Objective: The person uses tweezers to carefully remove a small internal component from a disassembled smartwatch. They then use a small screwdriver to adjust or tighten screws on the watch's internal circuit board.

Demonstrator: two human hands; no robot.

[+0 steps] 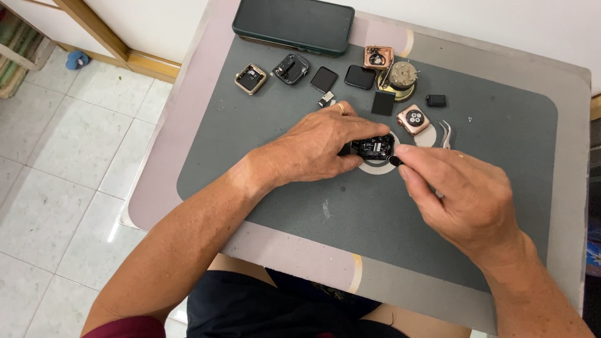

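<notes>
A left hand (325,145) pinched a small black opened watch body (374,148) at the centre of the grey work mat (488,150); the right hand (463,197) gripped a black-tipped tool (395,161), mostly hidden. Four other watch cases and two dark screens lay beyond.

White tiled floor (56,188), white wall (150,25), wooden trim (94,28)

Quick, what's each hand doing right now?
Left hand: closed on the black watch body.
Right hand: pinching a small black tool against it.
</notes>
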